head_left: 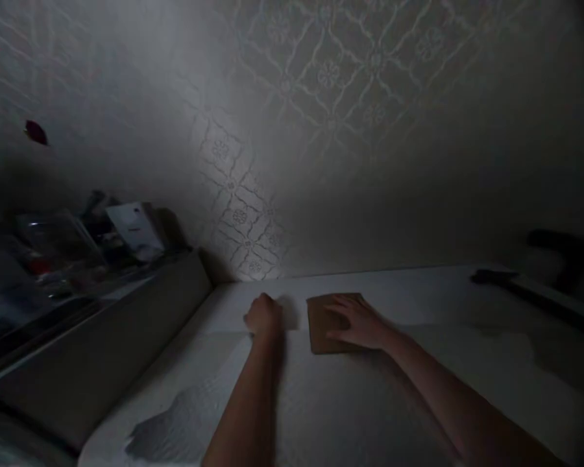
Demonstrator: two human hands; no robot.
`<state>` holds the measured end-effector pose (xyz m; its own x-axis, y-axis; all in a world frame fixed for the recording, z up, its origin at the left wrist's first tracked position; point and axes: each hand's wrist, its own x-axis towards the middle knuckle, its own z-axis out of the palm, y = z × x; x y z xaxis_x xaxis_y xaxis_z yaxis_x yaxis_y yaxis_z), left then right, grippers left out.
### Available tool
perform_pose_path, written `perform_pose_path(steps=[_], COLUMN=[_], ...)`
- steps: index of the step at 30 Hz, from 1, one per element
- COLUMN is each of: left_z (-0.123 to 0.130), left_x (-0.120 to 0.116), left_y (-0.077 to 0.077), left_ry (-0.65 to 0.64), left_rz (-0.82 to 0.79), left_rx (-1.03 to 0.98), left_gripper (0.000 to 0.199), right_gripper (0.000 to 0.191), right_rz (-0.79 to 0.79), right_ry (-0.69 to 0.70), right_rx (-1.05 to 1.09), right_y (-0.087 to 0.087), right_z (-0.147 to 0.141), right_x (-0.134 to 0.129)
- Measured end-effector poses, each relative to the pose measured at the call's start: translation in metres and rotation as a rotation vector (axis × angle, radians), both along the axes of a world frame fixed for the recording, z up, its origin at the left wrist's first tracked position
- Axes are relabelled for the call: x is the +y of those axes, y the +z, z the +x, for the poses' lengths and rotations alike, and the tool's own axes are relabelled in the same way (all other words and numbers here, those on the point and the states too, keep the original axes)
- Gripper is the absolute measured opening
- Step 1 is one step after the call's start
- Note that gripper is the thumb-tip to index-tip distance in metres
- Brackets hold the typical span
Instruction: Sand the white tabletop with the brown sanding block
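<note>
A brown, flat square piece (321,324) lies on the white table surface near the wall. My right hand (357,322) rests on top of it with the fingers spread. To its left, my left hand (263,314) is curled up on the table, apart from the brown piece; whether it holds anything is hidden. Under my forearms a large pale sheet (331,402) covers the front of the table. The picture is dim and somewhat blurred.
On the left, a raised shelf (141,324) bears a white box (136,227), a clear case and blurred small items. A patterned wall (331,162) stands behind the table. Dark objects (494,277) lie at the right.
</note>
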<state>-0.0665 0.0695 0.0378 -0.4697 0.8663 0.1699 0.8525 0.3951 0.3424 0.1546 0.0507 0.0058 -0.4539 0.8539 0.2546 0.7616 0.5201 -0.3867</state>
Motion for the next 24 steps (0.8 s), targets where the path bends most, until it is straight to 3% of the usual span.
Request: perform_pose_path(steps=[7, 9, 11, 14, 16, 19, 24], left_z=[0.003, 0.008, 0.017, 0.032, 0.042, 0.05, 0.054], left_x=[0.003, 0.004, 0.004, 0.001, -0.003, -0.008, -0.008], left_y=[-0.002, -0.002, -0.003, -0.006, -0.008, -0.011, -0.014], left_ry=[-0.048, -0.17, -0.388, -0.764, -0.936, -1.055, -1.043], left_rz=[0.045, 0.097, 0.121, 0.044, -0.019, -0.052, -0.035], left_rx=[-0.026, -0.065, -0.155, -0.335, -0.386, -0.389, -0.37], left_gripper=[0.028, 0.027, 0.022, 0.019, 0.022, 0.023, 0.019], right_gripper=[0.067, 0.067, 0.067, 0.065, 0.059, 0.052, 0.051], right_rz=[-0.005, -0.004, 0.0, 0.026, 0.045, 0.051, 0.048], right_ry=[0.005, 0.002, 0.001, 0.022, 0.046, 0.065, 0.057], right_rx=[-0.011, -0.012, -0.011, 0.003, 0.015, 0.026, 0.03], right_y=[0.001, 0.001, 0.001, 0.002, 0.002, 0.002, 0.0], right_z=[-0.001, -0.001, -0.002, -0.002, -0.001, -0.001, -0.002], right_x=[-0.001, -0.001, -0.001, -0.001, 0.0, 0.001, 0.003])
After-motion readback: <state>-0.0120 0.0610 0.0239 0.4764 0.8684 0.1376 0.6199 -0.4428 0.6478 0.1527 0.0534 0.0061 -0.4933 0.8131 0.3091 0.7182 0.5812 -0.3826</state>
